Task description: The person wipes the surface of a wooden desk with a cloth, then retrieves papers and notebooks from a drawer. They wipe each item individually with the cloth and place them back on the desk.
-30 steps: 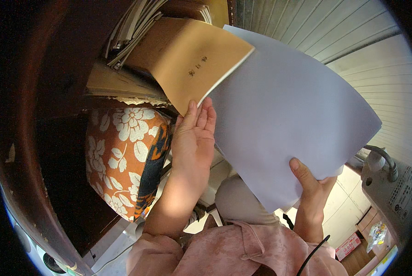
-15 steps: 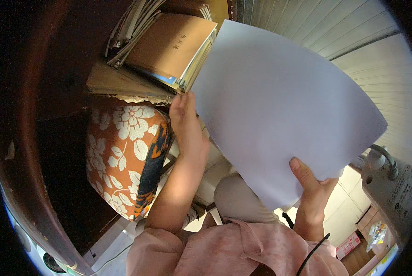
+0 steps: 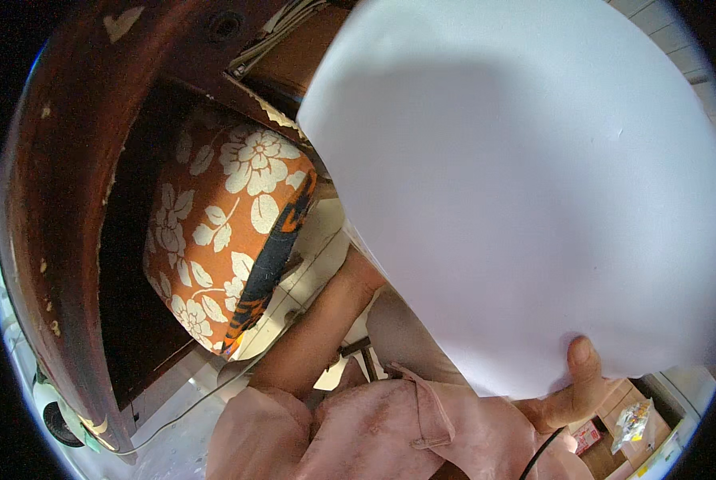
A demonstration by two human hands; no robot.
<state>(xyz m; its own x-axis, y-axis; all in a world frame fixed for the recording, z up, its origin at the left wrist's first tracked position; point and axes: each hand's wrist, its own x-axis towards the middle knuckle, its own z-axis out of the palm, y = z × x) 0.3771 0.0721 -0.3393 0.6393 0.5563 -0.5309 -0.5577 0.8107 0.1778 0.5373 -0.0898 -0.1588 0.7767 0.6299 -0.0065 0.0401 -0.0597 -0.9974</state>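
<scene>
A large white sheet of paper [image 3: 518, 184] fills most of the view, close to the camera. My right hand [image 3: 570, 388] grips its lower edge, thumb on the front. My left forearm [image 3: 318, 328] reaches up behind the sheet; my left hand is hidden by the paper, so what it holds cannot be seen. Above the sheet's left corner, the edge of a brown folder and a stack of papers [image 3: 282, 56] shows on a dark wooden shelf.
An orange cushion with white flowers [image 3: 222, 240] sits inside a dark wooden cabinet [image 3: 62, 200] at the left. A thin cable [image 3: 214, 384] runs over the pale floor. A cardboard box and a small packet [image 3: 634, 420] lie at the lower right.
The white sheet has come up much closer to the camera and now covers the brown folder and my left hand, which were visible before. The view has shifted toward the cushion.
</scene>
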